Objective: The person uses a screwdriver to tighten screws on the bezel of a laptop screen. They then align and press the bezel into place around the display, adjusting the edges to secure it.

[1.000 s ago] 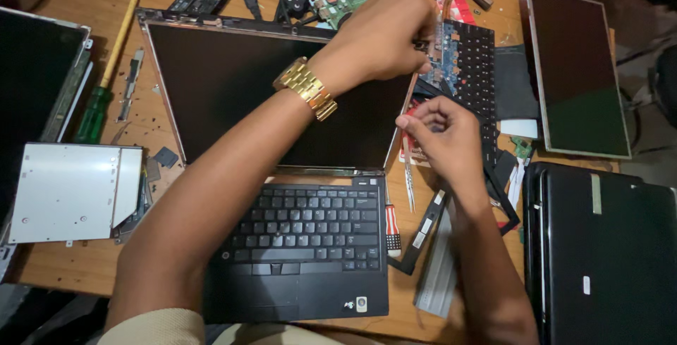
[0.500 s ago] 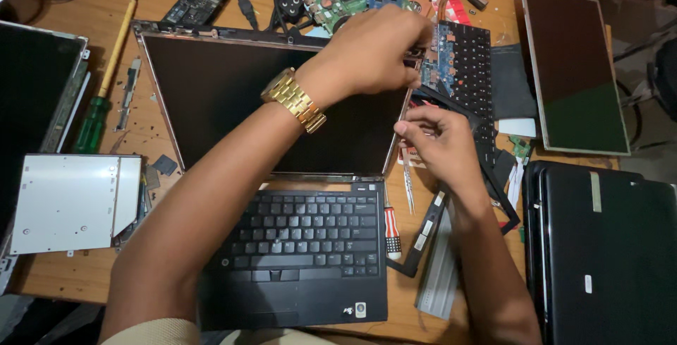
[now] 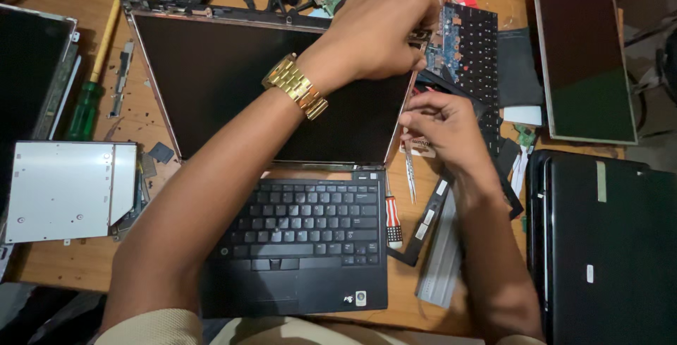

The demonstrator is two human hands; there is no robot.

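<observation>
Hands (image 3: 381, 31) higher on laptop screen (image 3: 226, 84)

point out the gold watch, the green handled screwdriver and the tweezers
gold watch (image 3: 295, 85): head view, on the band links across the left wrist
green-handled screwdriver (image 3: 83, 111): head view, on the green handle
tweezers (image 3: 410, 174): head view, on the metal blades below the right hand

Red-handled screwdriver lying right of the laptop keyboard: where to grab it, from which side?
Judgement: take the red-handled screwdriver by its red and black handle, from above. It lies flat on the wooden table, shaft pointing away under the right hand. The laptop edge and a black strip hem its sides, so pinch along the top.
</observation>
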